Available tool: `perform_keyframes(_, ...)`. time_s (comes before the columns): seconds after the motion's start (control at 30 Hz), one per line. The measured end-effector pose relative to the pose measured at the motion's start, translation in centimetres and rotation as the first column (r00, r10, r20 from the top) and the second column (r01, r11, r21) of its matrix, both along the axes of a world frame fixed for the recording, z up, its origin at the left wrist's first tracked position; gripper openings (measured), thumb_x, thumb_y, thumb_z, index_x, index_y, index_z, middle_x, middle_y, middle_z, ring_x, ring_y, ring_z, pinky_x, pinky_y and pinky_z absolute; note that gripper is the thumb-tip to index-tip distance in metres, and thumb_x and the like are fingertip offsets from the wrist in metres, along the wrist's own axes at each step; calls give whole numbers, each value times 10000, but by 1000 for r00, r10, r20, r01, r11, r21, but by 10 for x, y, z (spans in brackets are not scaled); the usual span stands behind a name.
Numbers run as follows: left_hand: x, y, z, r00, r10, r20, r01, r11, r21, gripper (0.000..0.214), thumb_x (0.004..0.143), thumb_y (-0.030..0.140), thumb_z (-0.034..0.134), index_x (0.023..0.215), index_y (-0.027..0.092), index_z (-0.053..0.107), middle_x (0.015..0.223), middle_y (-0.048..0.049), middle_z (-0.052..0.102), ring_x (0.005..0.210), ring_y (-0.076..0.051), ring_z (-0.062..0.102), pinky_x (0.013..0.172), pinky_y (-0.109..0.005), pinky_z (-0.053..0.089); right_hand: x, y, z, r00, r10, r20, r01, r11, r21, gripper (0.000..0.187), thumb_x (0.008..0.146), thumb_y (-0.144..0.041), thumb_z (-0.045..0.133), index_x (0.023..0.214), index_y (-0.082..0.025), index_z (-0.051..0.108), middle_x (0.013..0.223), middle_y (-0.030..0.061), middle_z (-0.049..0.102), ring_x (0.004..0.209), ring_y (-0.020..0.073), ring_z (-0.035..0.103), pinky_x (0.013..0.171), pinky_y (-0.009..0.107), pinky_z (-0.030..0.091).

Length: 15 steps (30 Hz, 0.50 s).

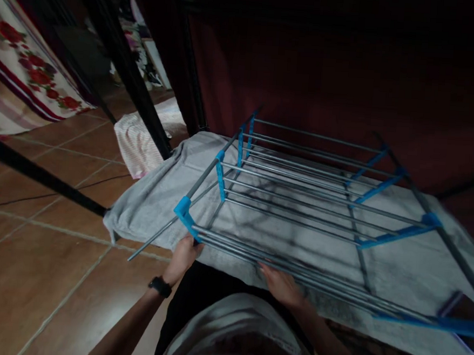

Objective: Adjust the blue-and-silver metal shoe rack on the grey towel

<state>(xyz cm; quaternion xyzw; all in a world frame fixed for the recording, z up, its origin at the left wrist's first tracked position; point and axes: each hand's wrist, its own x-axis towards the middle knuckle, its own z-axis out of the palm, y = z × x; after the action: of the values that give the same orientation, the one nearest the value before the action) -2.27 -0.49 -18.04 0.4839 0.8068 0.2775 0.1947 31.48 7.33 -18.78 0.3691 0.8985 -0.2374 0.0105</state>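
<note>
A rack of grey metal rods and blue plastic connectors lies on a grey cloth on the floor. My left hand, with a black watch on its wrist, grips the rack's near rods just under the blue corner connector. My right hand rests on the same near rods further right, its fingers curled under them. A loose grey rod sticks out to the left below the corner.
Brown tiled floor spreads to the left. Black frame poles cross the upper left, with a dark red fabric wall behind the rack. A pale folded cloth and a floral sheet lie at left. A phone lies at right.
</note>
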Motion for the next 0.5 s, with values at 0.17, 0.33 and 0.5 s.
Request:
perform_keyframes(0.17,-4,0,-3,998,-7,-65,-1,993,-114,156,799,258,556,659,192,545,723,-68,684,720,-218,653,700,-306,485,-4,2,-4,1000,-6,2,6,999,-33,382,1036,-245,377,1309,-280,642,1272,63,713,1130,253,693,948,360,536)
perform_keyframes(0.33,-6,6,-3,995,6,-102,-20,991,-132,151,786,302,534,672,204,545,734,-78,710,747,-244,679,691,-310,481,-9,2,-1,1000,-7,1,7,1000,3,374,1041,-248,357,1295,-263,632,1186,57,745,1035,242,714,867,335,536)
perform_keyframes(0.5,-17,12,-1,998,1,-65,-10,990,-139,170,731,351,542,698,203,617,780,-115,748,810,-296,716,680,-326,509,-6,-8,2,998,-23,-54,33,980,195,303,1037,-268,411,1255,-264,621,1110,44,750,935,203,698,826,310,506)
